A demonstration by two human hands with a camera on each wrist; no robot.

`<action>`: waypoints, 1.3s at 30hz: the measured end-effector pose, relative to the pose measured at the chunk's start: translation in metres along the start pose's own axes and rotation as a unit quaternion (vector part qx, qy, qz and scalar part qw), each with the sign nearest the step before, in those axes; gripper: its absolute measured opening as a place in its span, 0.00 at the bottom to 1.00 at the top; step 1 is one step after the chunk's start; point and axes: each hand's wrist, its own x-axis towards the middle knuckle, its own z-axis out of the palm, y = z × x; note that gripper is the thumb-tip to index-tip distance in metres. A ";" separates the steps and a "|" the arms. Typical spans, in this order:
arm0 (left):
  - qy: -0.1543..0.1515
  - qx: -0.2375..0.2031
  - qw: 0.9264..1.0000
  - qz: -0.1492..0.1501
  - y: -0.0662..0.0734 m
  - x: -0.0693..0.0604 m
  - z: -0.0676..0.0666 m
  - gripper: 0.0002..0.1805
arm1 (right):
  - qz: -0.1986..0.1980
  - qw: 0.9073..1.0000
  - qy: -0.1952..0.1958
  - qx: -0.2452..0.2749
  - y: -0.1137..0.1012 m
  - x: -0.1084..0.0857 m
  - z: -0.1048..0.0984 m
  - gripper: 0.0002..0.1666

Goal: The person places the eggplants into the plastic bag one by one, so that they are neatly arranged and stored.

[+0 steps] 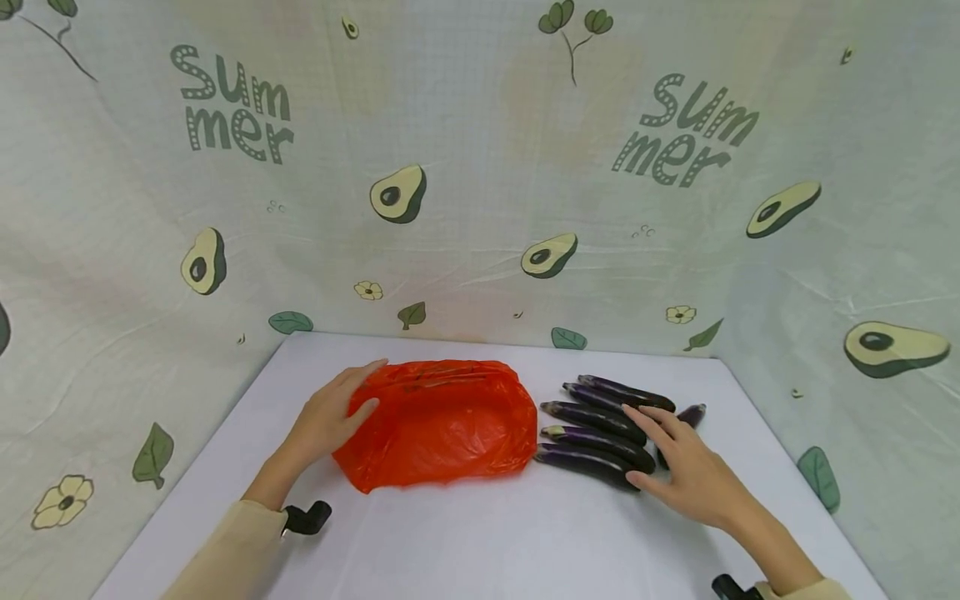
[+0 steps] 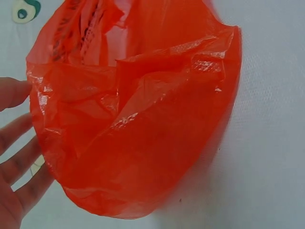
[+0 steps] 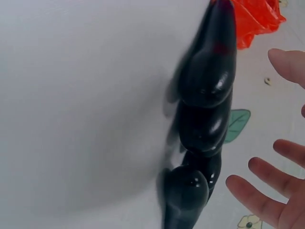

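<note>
A red plastic bag (image 1: 450, 433) lies with its mouth spread on the white table, left of the eggplants. My left hand (image 1: 327, 414) is at the bag's left side, fingers spread; in the left wrist view its fingertips (image 2: 23, 93) meet the bag's edge. Several dark purple eggplants (image 1: 592, 417) lie side by side to the right of the bag, one (image 1: 692, 415) set apart at an angle behind my right hand (image 1: 693, 471). That hand hovers over the eggplants' right ends with fingers spread, holding nothing. The right wrist view shows a gap between its fingers and the eggplants (image 3: 207, 76).
A white table (image 1: 450, 542) carries everything. Around its back and sides hangs a pale cloth (image 1: 465, 125) printed with avocados, leaves and lettering. Black wrist devices (image 1: 307, 518) sit on both wrists.
</note>
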 end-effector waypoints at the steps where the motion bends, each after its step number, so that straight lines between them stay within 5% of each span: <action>1: -0.001 -0.002 1.000 0.000 0.000 0.001 0.001 0.37 | -0.005 1.000 0.002 -0.002 0.000 0.000 0.001 0.59; 22: -0.028 -0.037 0.999 -0.020 -0.003 0.010 0.011 0.29 | -0.047 0.999 0.007 -0.023 0.003 -0.001 0.024 0.29; 39: -0.038 -0.051 0.998 -0.008 -0.006 0.010 0.007 0.24 | -0.063 0.998 -0.016 0.001 -0.005 0.003 0.029 0.28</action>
